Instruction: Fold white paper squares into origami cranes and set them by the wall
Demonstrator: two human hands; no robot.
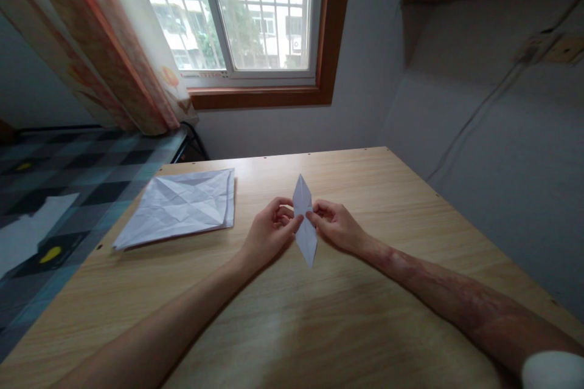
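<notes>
A narrow piece of folded white paper, pointed at both its far and near ends, is held above the wooden table. My left hand pinches its left edge near the middle, thumb on top and fingers curled at the side. From the right, my right hand grips the same piece, with the thumb pressed close to the left thumb. The fingertips behind the paper are partly hidden. To the left of my left hand lie creased white paper sheets, stacked on the table.
A bed with a checked cover stands along the left, with loose white paper on it. Behind the table are a barred window and a patterned curtain. A cable runs down the right wall.
</notes>
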